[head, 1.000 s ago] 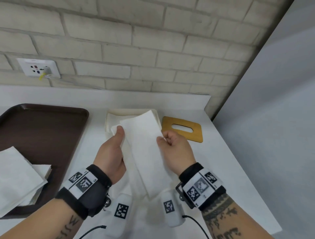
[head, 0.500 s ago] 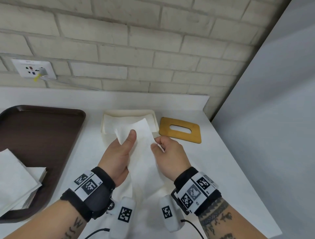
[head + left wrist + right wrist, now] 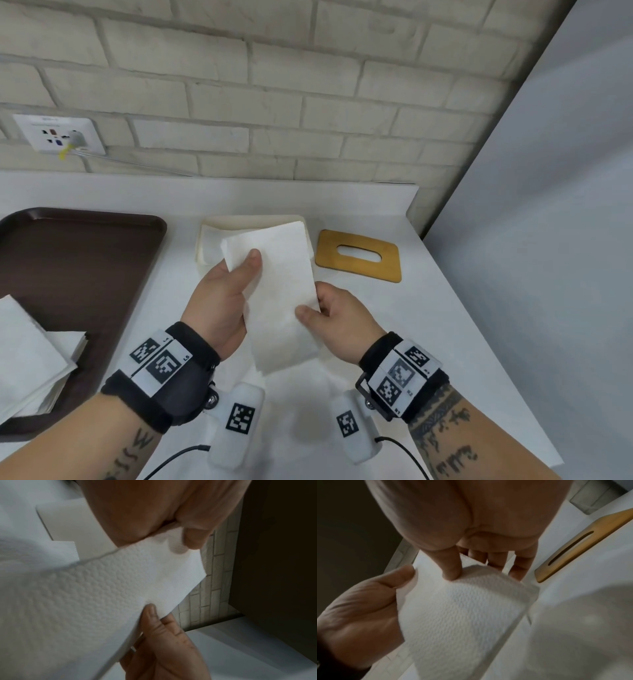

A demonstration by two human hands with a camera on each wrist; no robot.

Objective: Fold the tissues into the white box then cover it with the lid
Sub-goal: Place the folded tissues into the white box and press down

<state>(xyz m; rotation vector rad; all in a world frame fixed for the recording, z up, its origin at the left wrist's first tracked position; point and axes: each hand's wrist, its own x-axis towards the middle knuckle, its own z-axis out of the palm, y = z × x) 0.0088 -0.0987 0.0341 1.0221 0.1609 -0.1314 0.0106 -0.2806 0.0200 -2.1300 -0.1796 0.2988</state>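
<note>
Tissue point(image 3: 277, 294): one embossed white sheet, folded into a long narrow strip, is held in the air above the counter point(image 3: 428, 325), its far end overlapping the near rim of the white box in the head view. The near end hangs free toward the wrists.

Left hand point(image 3: 219, 308): the strip's left edge is pinched, thumb on top and fingers beneath.

Right hand point(image 3: 337, 317): the strip's right edge is gripped lower down, thumb pressed on the upper face, fingers curled under it.

White box point(image 3: 253, 221): open, set at the back of the counter near the brick wall point(image 3: 274, 102). White tissue is seen inside it, so some filling is judged to be done; how many sheets lie there cannot be told.

Lid point(image 3: 358, 255): a wooden plate with an oval slot, laid flat on the counter just beside the box's right side, not yet fitted.

Stack of tissues point(image 3: 30, 356): several unfolded sheets are left on the brown tray point(image 3: 85, 260), well apart to the left.

Progress, as judged: the held sheet is folded but not yet laid in the box. Placement of it, folding and loading of the remaining stack, and covering with the lid are all left; the task is taken to be in its middle stretch.

Wall socket point(image 3: 60, 137): noted on the brick wall, with a plug and cable in it.
</note>
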